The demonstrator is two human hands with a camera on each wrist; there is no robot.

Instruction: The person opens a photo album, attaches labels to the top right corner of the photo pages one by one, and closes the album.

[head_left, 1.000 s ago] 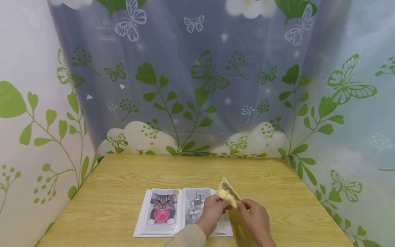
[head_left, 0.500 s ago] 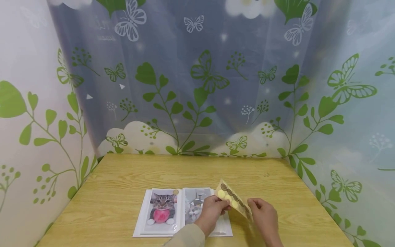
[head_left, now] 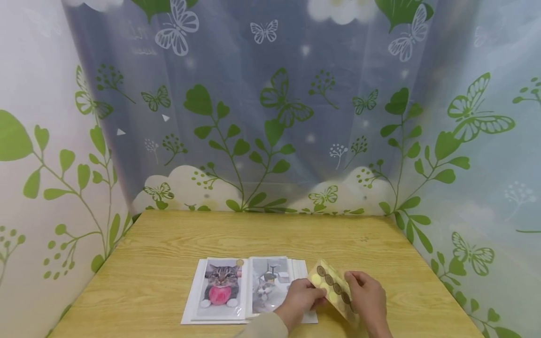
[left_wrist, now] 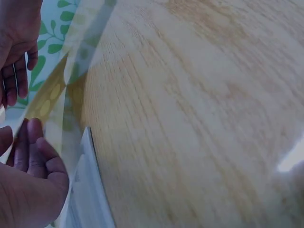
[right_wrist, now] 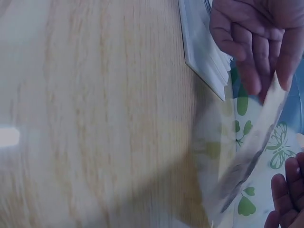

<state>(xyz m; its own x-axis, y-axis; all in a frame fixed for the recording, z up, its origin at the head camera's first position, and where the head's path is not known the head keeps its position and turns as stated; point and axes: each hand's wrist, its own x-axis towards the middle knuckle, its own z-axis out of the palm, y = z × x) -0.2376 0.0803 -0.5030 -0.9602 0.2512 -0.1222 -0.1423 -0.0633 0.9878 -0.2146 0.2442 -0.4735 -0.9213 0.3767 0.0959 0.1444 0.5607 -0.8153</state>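
Note:
A gold sheet of round stickers [head_left: 334, 291], with dark brown and pale yellow circles, slants above the table at the album's right side. My left hand [head_left: 299, 299] pinches its left edge between thumb and fingers. At the sheet's upper right side is my right hand [head_left: 368, 296], its fingers bent and the fingertips close together. In the right wrist view this right hand [right_wrist: 289, 192] appears apart from the sheet, and a small pale spot lies near its fingertips; what that is, I cannot tell. A photo album [head_left: 192, 305] lies open beneath the left hand.
The album's left page carries a photo of a cat with a pink ball [head_left: 220, 288]. A small round sticker [head_left: 240, 263] sits at that photo's top right corner. The right page has a grey cat photo [head_left: 266, 291]. The wooden table [head_left: 169, 234] meets patterned curtains behind.
The sheet was bent at first and has flattened, showing more circles. Both hands and the sheet have shifted right and slightly lower, uncovering more of the album's right page.

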